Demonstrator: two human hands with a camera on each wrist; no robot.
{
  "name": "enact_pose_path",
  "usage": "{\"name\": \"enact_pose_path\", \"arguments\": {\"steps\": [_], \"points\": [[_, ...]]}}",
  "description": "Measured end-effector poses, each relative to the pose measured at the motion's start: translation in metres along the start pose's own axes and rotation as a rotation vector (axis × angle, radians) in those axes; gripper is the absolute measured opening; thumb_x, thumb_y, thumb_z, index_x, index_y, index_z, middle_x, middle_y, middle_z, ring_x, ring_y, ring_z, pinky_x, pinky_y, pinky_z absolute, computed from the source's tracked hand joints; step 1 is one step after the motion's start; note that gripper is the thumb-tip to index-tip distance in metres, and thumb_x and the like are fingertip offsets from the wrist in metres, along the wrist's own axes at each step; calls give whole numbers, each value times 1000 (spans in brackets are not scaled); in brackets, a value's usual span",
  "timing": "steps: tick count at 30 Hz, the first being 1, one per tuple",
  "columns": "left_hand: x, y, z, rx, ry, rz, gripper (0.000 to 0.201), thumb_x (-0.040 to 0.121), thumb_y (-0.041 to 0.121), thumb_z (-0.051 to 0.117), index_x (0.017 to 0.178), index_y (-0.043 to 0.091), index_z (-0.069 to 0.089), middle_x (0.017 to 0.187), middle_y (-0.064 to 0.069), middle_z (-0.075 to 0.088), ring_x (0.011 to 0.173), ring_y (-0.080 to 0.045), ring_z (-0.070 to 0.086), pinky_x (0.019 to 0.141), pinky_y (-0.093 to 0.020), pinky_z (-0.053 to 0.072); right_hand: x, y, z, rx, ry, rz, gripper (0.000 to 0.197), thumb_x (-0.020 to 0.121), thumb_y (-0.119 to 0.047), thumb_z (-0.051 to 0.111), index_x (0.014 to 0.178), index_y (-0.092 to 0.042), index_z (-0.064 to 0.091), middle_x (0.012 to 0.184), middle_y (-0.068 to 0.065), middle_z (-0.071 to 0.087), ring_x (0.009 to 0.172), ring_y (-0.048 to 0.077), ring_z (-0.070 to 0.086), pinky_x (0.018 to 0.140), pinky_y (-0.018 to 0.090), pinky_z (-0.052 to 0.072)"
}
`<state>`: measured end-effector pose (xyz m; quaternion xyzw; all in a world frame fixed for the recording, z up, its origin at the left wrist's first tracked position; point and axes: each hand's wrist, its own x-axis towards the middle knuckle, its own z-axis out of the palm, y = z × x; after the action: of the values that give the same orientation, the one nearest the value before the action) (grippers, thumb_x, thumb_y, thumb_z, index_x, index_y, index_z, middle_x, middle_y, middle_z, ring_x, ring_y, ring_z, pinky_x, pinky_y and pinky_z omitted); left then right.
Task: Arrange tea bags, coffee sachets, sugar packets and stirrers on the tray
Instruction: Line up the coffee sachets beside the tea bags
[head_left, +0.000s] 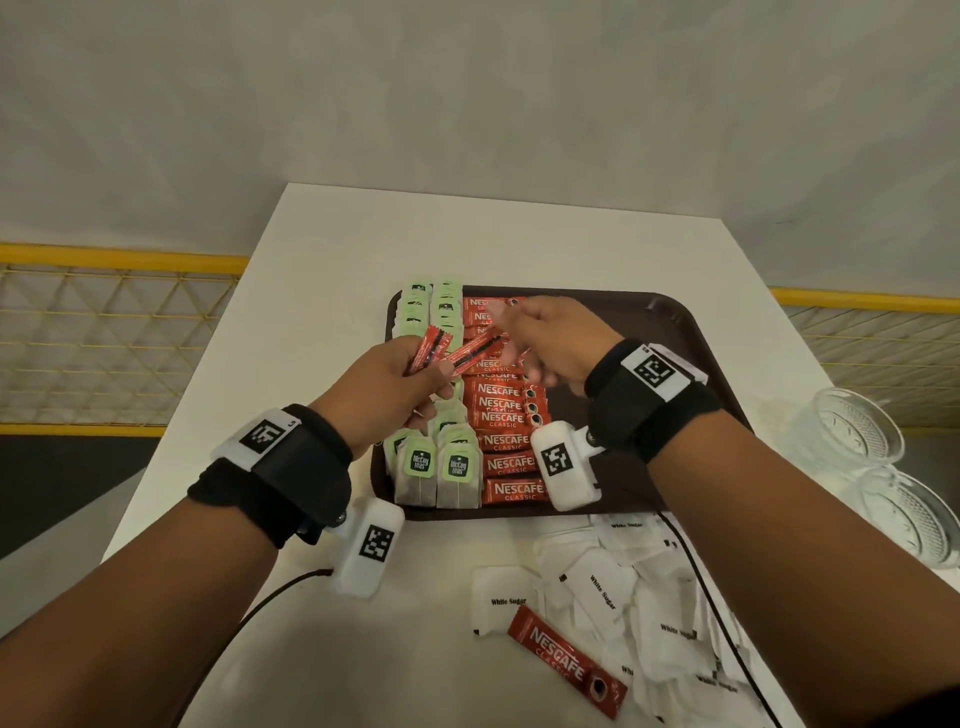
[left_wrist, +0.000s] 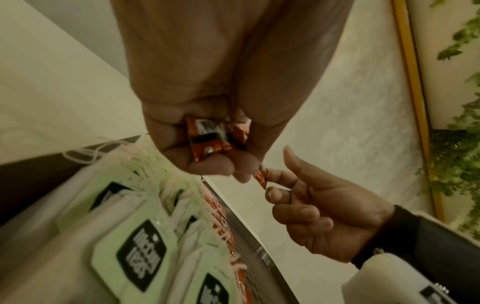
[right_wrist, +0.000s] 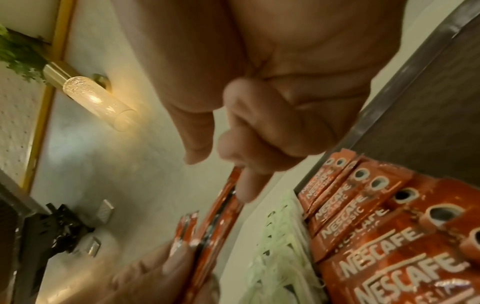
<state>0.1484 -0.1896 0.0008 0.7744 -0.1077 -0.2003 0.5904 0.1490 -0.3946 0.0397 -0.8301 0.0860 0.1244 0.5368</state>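
The right hand (head_left: 550, 340) pinches the far end of one slim red foil coffee sachet (head_left: 475, 352), whose near end sits in the left hand (head_left: 387, 387), fingers curled round a small bunch of such sachets. The pinched sachet's long axis runs between the hands, above the brown plastic tray (head_left: 670, 332). The row of red sachets (head_left: 506, 418) lies directly below; the right hand is nearer it.

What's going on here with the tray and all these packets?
A person is filling a brown tray. The left hand holds a few red coffee sachets, and the right hand pinches the end of one of them. On the tray lie two rows of tea bags and a column of Nescafe sachets. White sugar packets and one more sachet lie on the table.
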Motion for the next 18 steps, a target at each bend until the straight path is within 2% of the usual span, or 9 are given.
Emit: {"name": "enact_pose_path", "arguments": {"steps": [2,5,7,9,13,16,18], "points": [[1,0,2,97,22,60,17,99,26,57,110,14,60,86,-4,68,59,-9,58,53,-22,47,-6,-5,5,1,-69,9,35,96,-47,50,102,-15,60,71,2,65,43,10,45,39,21,35],[0,1,3,154,66,104,17,95,28,63,105,15,61,85,0,68,63,-4,60,57,-21,49,-11,-5,7,185,-72,52,28,99,-38,50,95,-11,59,70,5,62,47,13,49,41,21,38],[-2,3,1,103,74,98,19,92,30,67,99,13,62,79,5,64,62,-1,58,57,-19,49,-12,-2,6,213,-52,40,17,97,-26,55,93,-10,59,72,7,63,50,14,55,45,20,45],[-4,4,-2,22,58,68,24,90,31,68,100,10,63,81,3,65,64,-2,57,57,-19,49,-13,3,5,200,-47,13,3,95,-9,58,93,-8,58,76,8,64,54,13,59,50,20,49],[-7,3,-7,-96,54,8,19,92,20,67,107,9,63,86,-4,67,66,-7,56,57,-20,49,-16,10,3,289,-20,3,19,89,4,62,102,-7,54,79,11,63,59,15,65,52,21,53],[-8,0,-10,-45,76,8,15,91,14,68,105,14,64,90,-4,69,73,-11,60,61,-23,50,-17,12,-2,324,-33,27,31,87,3,65,113,-6,51,82,15,67,58,16,65,52,22,53],[-9,0,-11,3,92,16,13,91,16,68,103,17,65,93,-3,69,78,-12,63,63,-24,50,-17,14,-4,299,-59,37,26,88,-2,66,110,-8,54,82,13,70,58,16,65,53,22,53]]}}
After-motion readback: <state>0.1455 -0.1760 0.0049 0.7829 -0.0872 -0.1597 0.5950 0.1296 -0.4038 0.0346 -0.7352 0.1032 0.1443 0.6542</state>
